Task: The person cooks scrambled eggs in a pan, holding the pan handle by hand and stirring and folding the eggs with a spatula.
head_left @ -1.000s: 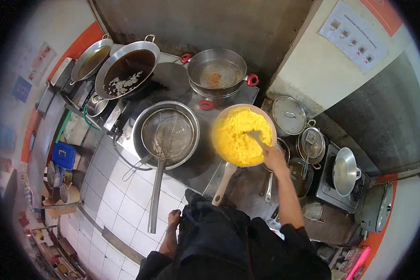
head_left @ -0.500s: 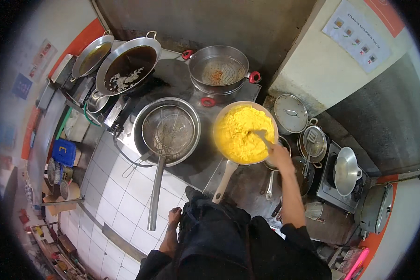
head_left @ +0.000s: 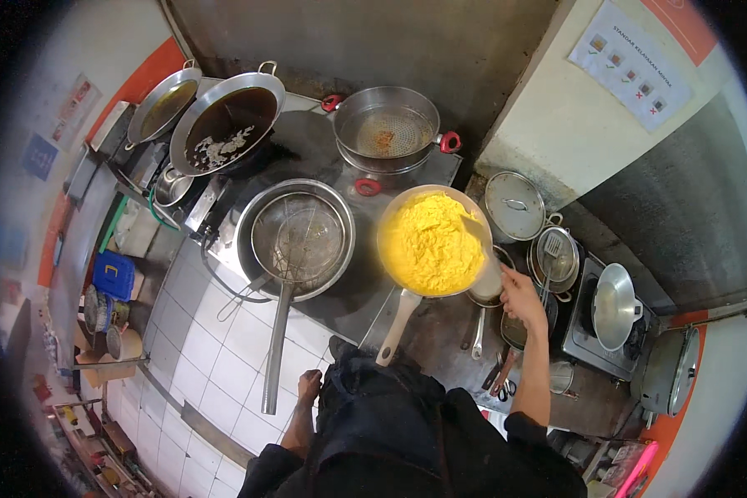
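My right hand (head_left: 523, 296) is closed round the handle of a spatula (head_left: 491, 249). The spatula's blade rests at the right side of a heap of fluffy yellow scrambled egg (head_left: 432, 245). A pale frying pan (head_left: 385, 267) holds the egg, its beige handle pointing toward me with no hand on it. My left hand (head_left: 309, 386) hangs low beside my dark clothing, over the tiled floor. Its fingers are curled, and nothing shows in them.
Left of the pan sits a metal bowl (head_left: 242, 241) with a long-handled strainer (head_left: 299, 236) across it. Behind stands a red-handled steamer pot (head_left: 388, 124). Two woks of dark oil (head_left: 232, 120) are at the far left. Lidded pots (head_left: 515, 205) and a gas stove (head_left: 585, 328) stand right.
My right hand has moved right and toward me, drawing the spatula from the middle of the egg to the pan's right edge. The egg is heaped more together. My left hand stays low.
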